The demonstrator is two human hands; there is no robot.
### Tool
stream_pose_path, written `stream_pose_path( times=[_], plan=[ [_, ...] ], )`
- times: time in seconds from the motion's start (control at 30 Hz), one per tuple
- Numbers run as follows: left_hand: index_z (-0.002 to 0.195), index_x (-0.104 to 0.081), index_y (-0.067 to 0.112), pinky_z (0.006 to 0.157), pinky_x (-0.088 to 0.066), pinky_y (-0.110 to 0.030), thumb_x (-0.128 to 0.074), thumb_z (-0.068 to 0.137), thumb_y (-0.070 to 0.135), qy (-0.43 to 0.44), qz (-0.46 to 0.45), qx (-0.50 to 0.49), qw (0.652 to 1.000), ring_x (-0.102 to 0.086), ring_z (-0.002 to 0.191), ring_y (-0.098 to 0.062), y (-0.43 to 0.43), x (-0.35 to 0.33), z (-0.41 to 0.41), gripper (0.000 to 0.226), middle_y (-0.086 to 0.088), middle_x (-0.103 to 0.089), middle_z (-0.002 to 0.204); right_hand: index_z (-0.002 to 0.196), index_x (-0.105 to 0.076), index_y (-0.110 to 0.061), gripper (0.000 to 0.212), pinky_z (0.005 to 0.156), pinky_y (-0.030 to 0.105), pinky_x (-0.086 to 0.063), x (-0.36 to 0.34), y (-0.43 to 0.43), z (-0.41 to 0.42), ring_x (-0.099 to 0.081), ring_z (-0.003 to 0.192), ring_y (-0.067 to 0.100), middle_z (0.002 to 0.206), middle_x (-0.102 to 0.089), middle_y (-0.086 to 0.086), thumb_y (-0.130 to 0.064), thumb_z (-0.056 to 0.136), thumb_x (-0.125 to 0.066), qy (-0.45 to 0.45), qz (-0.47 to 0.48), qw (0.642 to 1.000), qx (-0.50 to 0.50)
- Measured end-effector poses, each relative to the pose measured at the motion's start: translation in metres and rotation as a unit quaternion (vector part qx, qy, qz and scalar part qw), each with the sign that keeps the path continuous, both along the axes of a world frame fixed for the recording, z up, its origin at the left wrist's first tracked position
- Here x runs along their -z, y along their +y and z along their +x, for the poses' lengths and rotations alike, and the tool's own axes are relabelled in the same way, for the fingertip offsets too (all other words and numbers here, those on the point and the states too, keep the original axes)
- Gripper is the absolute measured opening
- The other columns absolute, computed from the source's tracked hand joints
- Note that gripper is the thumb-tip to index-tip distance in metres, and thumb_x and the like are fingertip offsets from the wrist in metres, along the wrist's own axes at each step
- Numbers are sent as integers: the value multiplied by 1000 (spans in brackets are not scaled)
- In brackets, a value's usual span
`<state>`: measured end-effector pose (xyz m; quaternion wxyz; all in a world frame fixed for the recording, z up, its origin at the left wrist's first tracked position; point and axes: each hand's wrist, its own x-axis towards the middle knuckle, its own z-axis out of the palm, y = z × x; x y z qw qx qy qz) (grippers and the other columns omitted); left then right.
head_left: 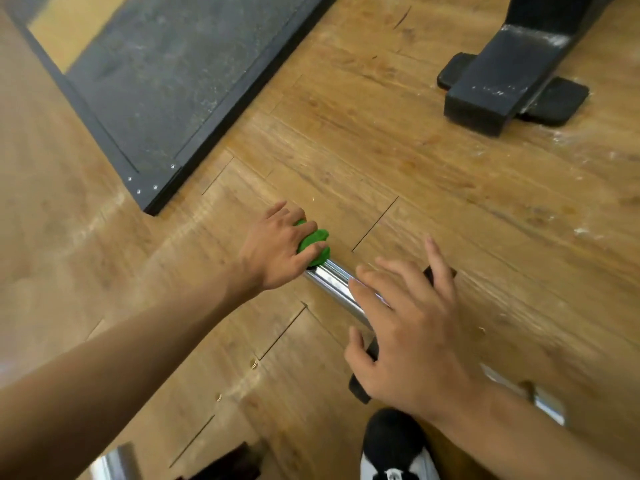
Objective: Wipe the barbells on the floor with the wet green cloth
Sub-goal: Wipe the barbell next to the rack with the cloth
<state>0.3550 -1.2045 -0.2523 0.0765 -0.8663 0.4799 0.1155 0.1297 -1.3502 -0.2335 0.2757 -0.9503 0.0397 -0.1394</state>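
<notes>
Left hand [280, 247] has the green cloth [317, 244] squeezed around the far end of the chrome barbell [332, 280] lying on the wood floor [415, 161]. Right hand [415, 334] sits over the bar, fingers spread, gripping nothing.

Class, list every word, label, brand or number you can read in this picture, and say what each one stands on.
None can be read: the green cloth, barbell, black mat and shoe carry no text.
Pale marks on the black machine foot are too blurred to read.
</notes>
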Motion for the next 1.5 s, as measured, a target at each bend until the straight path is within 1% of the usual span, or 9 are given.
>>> stream_pose_path(
  times=[0.13, 0.3, 0.53, 0.8, 0.9, 1.0, 1.17, 1.33, 1.5],
  plan=[
    [105, -60, 16, 110, -41, -50, -34, 104, 50, 36, -95, 79, 992, -57, 88, -31, -10, 13, -71, 43, -7, -56, 98, 124, -73, -7, 59, 124, 65, -17, 8, -3, -8, -63, 117, 29, 123, -72, 4, -40, 76, -70, -37, 12, 999, 16],
    [138, -50, 12, 119, -33, -55, -29, 105, 60, 16, -135, 151, 979, -56, 119, -35, 25, 28, -87, 62, -21, -58, 128, 140, -58, -8, 78, 121, 68, -19, 11, -2, -14, -60, 121, 30, 133, -65, 7, -46, 73, -71, -34, 80, 994, 65],
    [132, -62, 11, 123, -24, -55, -14, 105, 65, -6, -127, -32, 991, -55, 113, -36, 20, 20, -63, 77, -14, -54, 118, 151, -43, -11, 84, 126, 57, -21, 20, -4, -15, -55, 130, 26, 140, -59, 3, -52, 81, -64, -23, 172, 980, 95],
    [135, -58, 11, 116, -37, -55, -20, 106, 59, 1, -142, 144, 979, -61, 111, -34, 0, 30, -83, 68, -19, -61, 120, 159, -34, -20, 97, 113, 53, -42, 21, -20, -16, -45, 134, 11, 141, -50, -9, -69, 79, -62, 15, 274, 953, 132],
    [127, -63, 11, 116, -34, -51, -17, 104, 63, -26, -123, 98, 987, -58, 101, -31, -1, 24, -47, 73, -13, -58, 110, 159, -30, -29, 107, 112, 34, -37, 23, -24, -20, -37, 139, 5, 146, -39, -19, -82, 72, -59, 63, 338, 922, 178],
    [121, -64, 14, 102, -37, -46, -22, 103, 60, -11, -117, 30, 993, -54, 100, -30, -5, 18, -45, 65, -10, -54, 110, 160, -26, -31, 113, 111, 33, -36, 23, -27, -20, -34, 141, 2, 152, -37, -18, -87, 67, -57, 81, 360, 908, 198],
    [122, -62, 17, 95, -40, -50, -23, 104, 58, 66, -133, 6, 989, -50, 100, -23, -17, 11, -67, 59, -3, -49, 112, 162, -23, -32, 117, 118, 39, -36, 23, -32, -20, -32, 148, 7, 162, -35, -12, -89, 66, -59, 83, 376, 902, 198],
    [115, -57, 24, 91, -44, -37, -35, 105, 48, 260, -287, -89, 918, -52, 102, -17, -60, -27, -89, 34, 2, -47, 109, 163, -18, -35, 126, 118, 32, -31, 20, -34, -28, -27, 150, 5, 166, -29, -12, -91, 60, -62, 95, 405, 887, 202],
    [133, -59, 17, 104, -39, -29, -43, 109, 36, 345, -111, 70, 930, -49, 115, -12, -116, -58, -97, 34, 2, -49, 121, 162, -16, -31, 142, 115, 39, -42, 17, -36, -31, -37, 144, 7, 158, -37, -11, -93, 47, -72, 104, 442, 866, 210]
  ],
)
